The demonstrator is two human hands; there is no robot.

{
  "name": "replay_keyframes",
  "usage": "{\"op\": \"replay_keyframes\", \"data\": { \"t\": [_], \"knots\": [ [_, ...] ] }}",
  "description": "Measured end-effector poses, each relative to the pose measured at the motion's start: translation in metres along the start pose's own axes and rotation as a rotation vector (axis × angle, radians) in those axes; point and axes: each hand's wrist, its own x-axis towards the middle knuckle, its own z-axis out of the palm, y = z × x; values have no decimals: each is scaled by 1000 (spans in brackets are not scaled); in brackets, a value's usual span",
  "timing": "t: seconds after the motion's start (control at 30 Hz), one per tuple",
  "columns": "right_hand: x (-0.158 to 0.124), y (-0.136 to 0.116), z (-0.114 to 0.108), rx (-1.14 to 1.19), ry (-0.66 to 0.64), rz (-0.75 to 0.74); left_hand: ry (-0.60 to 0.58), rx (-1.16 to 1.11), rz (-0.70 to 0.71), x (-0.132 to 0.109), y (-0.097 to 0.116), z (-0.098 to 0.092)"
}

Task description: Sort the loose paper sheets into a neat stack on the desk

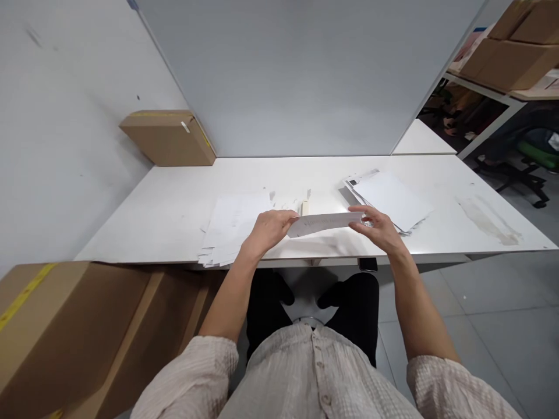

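Pinching the near-side end of a sheet of paper (325,224) between thumb and curled fingers, the left hand (269,230) sits at nine o'clock of it. At three o'clock the right hand (378,230) is half spread, its thumb and fingers set about the other end; from where I stand I cannot tell how firmly it grips, if at all. The sheet is stretched between the two, just above the front part of the desk (170,221), tipped so that it shows as a narrow band.

It must be very light, I'd say, and limp enough to sag or bow unless both ends are steadied. Fingertips near the two short ends look the right hold; squeezing the middle could crease it, and dry paper may slide or tear if pulled hard. It is white to pale grey, slightly curved along its lower edge, with faint print too blurred to read.

Just beyond it, near eleven o'clock, is a small cream block (304,208). Loose papers (233,224) are fanned at nine, their corners uneven, while a paper stack (395,198) lies askew at two. Farther out, a cardboard box (174,139) rests at ten, a grey panel (305,75) rises at twelve, and big cartons (65,326) crowd eight.
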Motion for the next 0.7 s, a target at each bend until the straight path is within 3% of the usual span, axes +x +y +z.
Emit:
{"op": "replay_keyframes", "data": {
  "t": [0.13,0.3,0.43,0.57,0.7],
  "knots": [
    [2,16,20,98,-92,79,-39,-74,-23,-1,-2,6],
    [-4,43,38,119,-14,208,25,-552,-260,-12,-24,34],
    [-9,52,40,249,65,208,139,-785,-274,-14,-38,60],
    [-15,53,40,236,76,257,59,-791,-332,-12,-42,75],
    [-19,50,37,237,97,298,35,-746,-343,-10,-39,76]
  ]
}}
